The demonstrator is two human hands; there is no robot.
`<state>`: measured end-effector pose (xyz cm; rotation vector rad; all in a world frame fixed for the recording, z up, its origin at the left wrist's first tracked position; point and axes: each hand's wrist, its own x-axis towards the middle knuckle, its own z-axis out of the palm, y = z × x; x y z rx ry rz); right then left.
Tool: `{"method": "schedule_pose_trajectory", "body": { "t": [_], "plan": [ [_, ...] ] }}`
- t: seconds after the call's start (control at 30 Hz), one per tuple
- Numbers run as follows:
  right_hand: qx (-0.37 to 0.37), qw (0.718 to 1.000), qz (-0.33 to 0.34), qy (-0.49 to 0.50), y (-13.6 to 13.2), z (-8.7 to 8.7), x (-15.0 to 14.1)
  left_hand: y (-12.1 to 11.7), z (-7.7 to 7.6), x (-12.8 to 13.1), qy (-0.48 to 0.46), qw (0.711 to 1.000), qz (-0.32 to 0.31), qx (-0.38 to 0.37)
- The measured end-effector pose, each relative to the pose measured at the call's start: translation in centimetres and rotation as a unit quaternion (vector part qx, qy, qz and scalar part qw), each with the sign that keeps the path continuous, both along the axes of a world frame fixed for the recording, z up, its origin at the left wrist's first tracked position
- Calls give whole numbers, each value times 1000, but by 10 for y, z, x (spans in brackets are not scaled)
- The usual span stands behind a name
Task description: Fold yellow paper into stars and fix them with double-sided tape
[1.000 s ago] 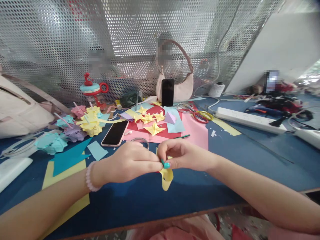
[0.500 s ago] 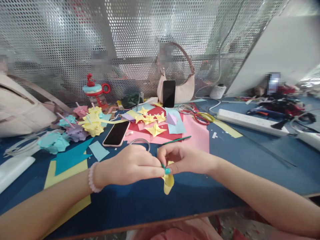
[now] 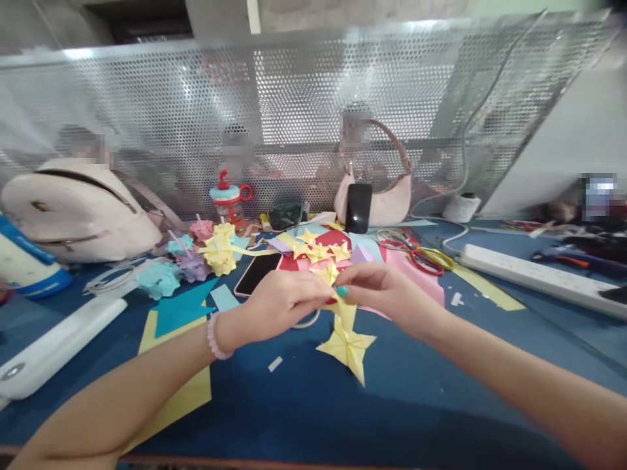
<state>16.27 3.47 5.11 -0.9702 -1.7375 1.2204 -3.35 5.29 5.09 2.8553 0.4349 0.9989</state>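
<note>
My left hand (image 3: 289, 297), with a beaded bracelet at the wrist, pinches a piece of yellow paper (image 3: 345, 314) from the left. From the right my right hand (image 3: 375, 284) grips the same paper between thumb and fingers, so its upper part is hidden. Just below the fingers is a yellow folded paper star (image 3: 347, 347) with pointed arms. It meets the held paper, but I cannot tell whether the two are joined. Beyond my hands several smaller yellow paper stars (image 3: 318, 253) lie on red and pink sheets.
A phone (image 3: 257, 273) lies behind my left hand, and another phone (image 3: 359, 207) leans on a handbag (image 3: 392, 202). Scissors (image 3: 426, 261) and a power strip (image 3: 533, 277) are to the right. Paper flowers (image 3: 159, 281), a backpack (image 3: 93, 215) and a lidded cup (image 3: 230, 205) stand left.
The camera view has tilted upward and turned left. My hands are higher in the picture, with the curled yellow paper now straighter, and the yellow star below them has come into view.
</note>
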Motion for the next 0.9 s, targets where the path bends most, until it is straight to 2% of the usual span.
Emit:
{"method": "schedule_pose_trajectory", "body": {
  "t": [0.1, 0.2, 0.4, 0.63, 0.9],
  "plan": [
    [138, 985, -27, -94, 14, 20, -9, 8, 5, -8, -60, 997, 53, -9],
    [221, 968, -23, -118, 26, 32, -21, 16, 10, -16, -91, 992, 78, -31],
    [261, 960, -43, -90, 35, 35, -39, 30, 11, -26, -131, 989, 62, 9],
    [244, 962, -25, -122, 30, 37, -36, 33, 8, -27, -140, 987, 59, 51],
    [325, 937, -31, -126, 19, 37, -34, 27, 11, -29, -122, 990, 39, 64]
  ]
}}
